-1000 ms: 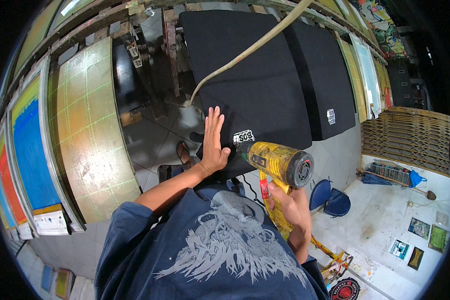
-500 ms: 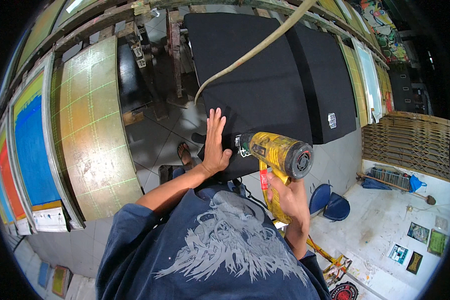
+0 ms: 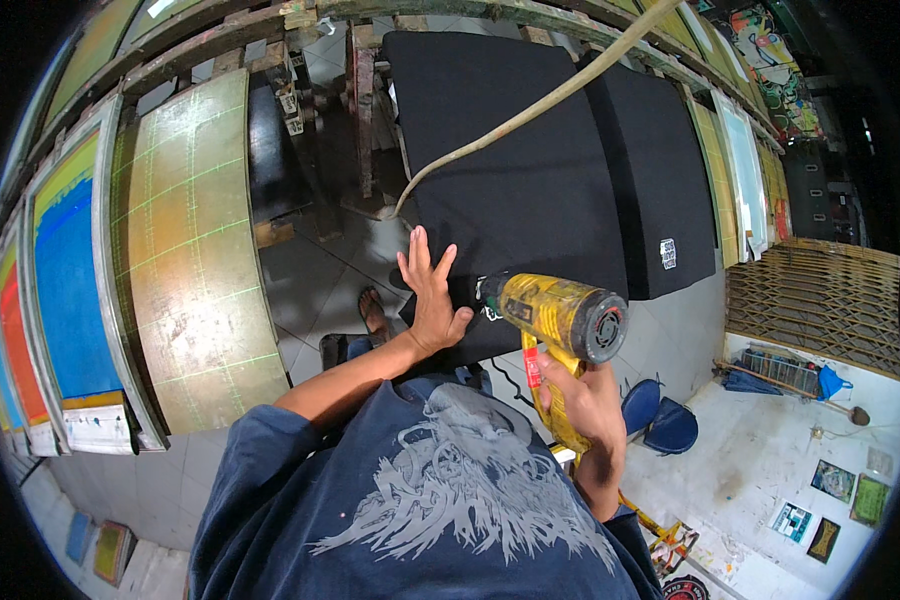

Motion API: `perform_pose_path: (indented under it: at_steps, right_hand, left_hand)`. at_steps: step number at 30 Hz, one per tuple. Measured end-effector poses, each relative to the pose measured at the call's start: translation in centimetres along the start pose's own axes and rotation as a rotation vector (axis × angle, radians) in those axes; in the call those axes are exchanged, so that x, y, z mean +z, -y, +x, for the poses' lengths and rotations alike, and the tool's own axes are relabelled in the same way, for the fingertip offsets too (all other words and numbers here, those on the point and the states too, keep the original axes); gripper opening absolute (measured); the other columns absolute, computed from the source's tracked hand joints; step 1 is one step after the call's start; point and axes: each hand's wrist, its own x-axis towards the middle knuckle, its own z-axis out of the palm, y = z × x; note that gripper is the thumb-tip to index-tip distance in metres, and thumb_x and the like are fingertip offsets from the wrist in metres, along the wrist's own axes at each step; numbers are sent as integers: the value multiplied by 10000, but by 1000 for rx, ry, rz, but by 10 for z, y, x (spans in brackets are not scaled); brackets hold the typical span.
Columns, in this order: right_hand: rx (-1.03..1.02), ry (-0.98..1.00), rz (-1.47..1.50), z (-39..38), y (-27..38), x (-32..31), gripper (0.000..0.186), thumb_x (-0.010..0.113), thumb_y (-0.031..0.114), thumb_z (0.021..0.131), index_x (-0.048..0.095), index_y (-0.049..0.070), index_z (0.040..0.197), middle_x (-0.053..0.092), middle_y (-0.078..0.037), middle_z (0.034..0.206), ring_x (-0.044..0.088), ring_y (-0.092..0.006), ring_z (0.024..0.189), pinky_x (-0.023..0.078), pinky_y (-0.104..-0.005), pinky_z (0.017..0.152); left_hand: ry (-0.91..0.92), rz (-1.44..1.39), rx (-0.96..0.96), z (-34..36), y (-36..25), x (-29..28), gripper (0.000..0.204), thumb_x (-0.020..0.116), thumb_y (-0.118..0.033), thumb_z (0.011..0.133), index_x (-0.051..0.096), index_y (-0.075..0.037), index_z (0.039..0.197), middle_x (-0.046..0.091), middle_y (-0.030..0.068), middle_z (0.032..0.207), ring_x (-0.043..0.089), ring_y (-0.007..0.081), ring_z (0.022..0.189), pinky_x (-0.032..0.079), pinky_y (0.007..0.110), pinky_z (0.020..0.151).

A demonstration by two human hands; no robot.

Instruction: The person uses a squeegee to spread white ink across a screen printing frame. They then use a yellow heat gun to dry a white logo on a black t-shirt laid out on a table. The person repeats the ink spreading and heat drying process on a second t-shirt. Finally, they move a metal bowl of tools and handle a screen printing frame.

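Note:
My right hand [image 3: 582, 400] grips the handle of a yellow and black heat gun [image 3: 552, 308]. Its nozzle points left, close above a small white print on the black fabric [image 3: 510, 200] spread over a board in front of me. The nozzle hides most of that print. My left hand [image 3: 435, 300] lies at the near left edge of the same fabric, fingers spread and holding nothing. To the right, a second black fabric panel [image 3: 660, 180] bears a small white print [image 3: 667, 254] near its front edge.
A pale cable [image 3: 530, 110] hangs across the fabric. At left are a tan board with green grid lines [image 3: 195, 260] and framed screens [image 3: 75, 290] in blue and red. Round blue stool seats [image 3: 670, 425] and a folding lattice gate [image 3: 815, 305] are at right.
The fingers of my left hand have spread apart. The heat gun stays over the print, with only a slight shift. The whole view has moved slightly.

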Motion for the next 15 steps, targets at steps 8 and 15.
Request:
perform_pose_path:
  at_steps: [8, 15]
  right_hand:
    - [-52, -36, 7, 9, -1, 1, 147, 648, 60, 987, 635, -15, 1112, 629, -41, 798, 559, -103, 586, 439, -288, 518]
    - [-91, -11, -5, 15, -6, 0, 225, 650, 49, 980, 627, -34, 1188, 650, -62, 824, 572, -114, 572, 446, -294, 511]
  left_hand:
    - [-53, -5, 17, -3, 4, 2, 879, 354, -743, 996, 307, -92, 1585, 52, 364, 1674, 39, 513, 1571, -45, 707, 1180]
    - [-59, 14, 28, -4, 3, 2, 873, 364, -746, 991, 320, -105, 1581, 78, 361, 1669, 63, 512, 1568, -28, 706, 1183]
